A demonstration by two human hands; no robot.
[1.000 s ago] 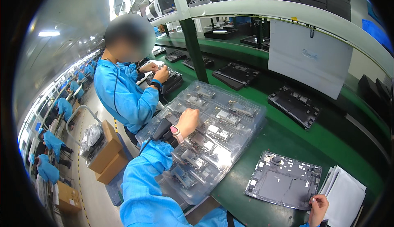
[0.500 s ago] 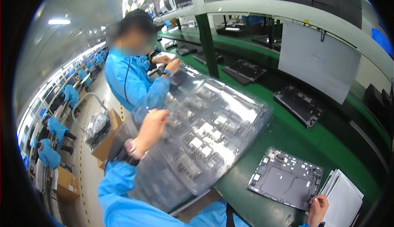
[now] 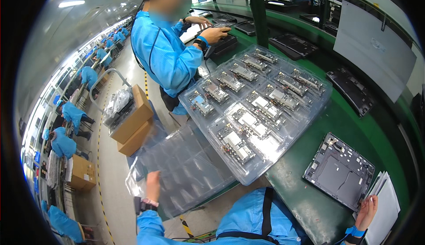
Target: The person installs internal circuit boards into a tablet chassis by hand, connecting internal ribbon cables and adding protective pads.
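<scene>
My left hand (image 3: 152,187), somewhat blurred, is closed at the left part of an empty clear plastic tray (image 3: 186,167) with moulded pockets. To its right, a second clear tray (image 3: 208,132) holds rows of circuit boards (image 3: 232,145) with silvery and white parts, now uncovered. My right hand (image 3: 367,210) has its fingers together at the near right corner of a dark, flat device housing (image 3: 343,169), which lies on the green bench with its inside up. White sheets (image 3: 385,203) lie beside that hand, partly behind it.
A co-worker in blue (image 3: 164,54) stands beyond the board tray, hands over a dark device. More dark housings (image 3: 349,90) lie along the far bench. A green post (image 3: 257,12) rises behind the tray. Cardboard boxes (image 3: 133,121) stand at the left by the aisle.
My left hand has moved the empty clear tray down and left, off the boards, which now show plainly. My view has shifted; my right hand stays at the housing's corner.
</scene>
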